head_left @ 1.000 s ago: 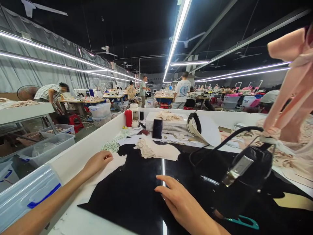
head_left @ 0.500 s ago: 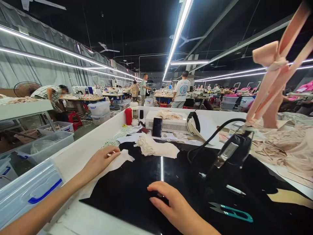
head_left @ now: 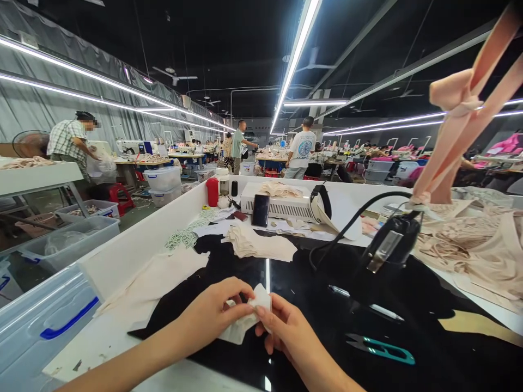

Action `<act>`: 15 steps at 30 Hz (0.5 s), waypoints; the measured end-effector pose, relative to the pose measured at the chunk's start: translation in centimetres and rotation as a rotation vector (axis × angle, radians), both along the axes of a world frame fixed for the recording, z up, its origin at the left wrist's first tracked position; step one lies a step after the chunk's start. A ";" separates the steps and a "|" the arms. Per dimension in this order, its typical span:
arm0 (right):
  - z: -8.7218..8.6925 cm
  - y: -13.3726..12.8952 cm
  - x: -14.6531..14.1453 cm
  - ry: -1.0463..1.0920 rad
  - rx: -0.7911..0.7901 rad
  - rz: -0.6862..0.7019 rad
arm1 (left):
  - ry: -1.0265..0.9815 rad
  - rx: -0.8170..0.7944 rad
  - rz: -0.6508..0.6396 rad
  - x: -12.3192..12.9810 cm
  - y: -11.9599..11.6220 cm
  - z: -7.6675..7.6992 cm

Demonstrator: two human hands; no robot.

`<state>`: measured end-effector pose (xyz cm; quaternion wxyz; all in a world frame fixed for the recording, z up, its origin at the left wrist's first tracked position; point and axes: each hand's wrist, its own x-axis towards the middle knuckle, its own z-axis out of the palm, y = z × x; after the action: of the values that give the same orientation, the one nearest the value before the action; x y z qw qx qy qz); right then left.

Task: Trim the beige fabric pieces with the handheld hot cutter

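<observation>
Between my two hands is a small cream fabric piece (head_left: 239,330), held up over the glossy black work surface (head_left: 196,321). My left hand (head_left: 218,307) pinches it from the left with thumb and fingers. From the right, my right hand (head_left: 284,326) grips its edge close to the left fingertips. Part of the cloth is hidden behind the fingers. Beyond the hands lies a stack of cream fabric pieces (head_left: 259,244). More pale fabric (head_left: 163,272) is spread out to the left, partly on the white table.
Teal thread snips (head_left: 388,351) and two pens (head_left: 386,312) lie to the right. A black cabled device (head_left: 392,245) stands near a heap of beige fabric (head_left: 469,234). A phone (head_left: 260,210) leans against a white box (head_left: 286,202). Pink straps (head_left: 453,125) hang at right.
My left hand has moved right from the pale fabric with a small piece. My right hand has met it and grips the cloth. A co-worker at far left has straightened up.
</observation>
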<state>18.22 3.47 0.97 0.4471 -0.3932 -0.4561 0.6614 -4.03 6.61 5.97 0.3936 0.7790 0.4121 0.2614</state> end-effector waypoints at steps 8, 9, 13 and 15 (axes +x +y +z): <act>0.0 -0.2 0.2 0.044 0.007 -0.002 | -0.256 -0.380 -0.197 0.4 0.9 -2.6; 0.0 -0.3 0.3 0.038 0.003 -0.002 | -0.287 -0.414 -0.221 0.6 0.8 -2.6; 0.2 -0.6 0.7 0.013 -0.006 0.000 | -0.338 -0.464 -0.195 1.2 0.6 -2.5; 0.4 -0.8 0.9 -0.007 -0.005 0.004 | -0.337 -0.458 -0.148 1.3 0.6 -2.5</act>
<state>19.10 2.68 1.36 0.4431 -0.3958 -0.4567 0.6621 -2.75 7.23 3.51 0.6400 0.6436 0.3313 0.2578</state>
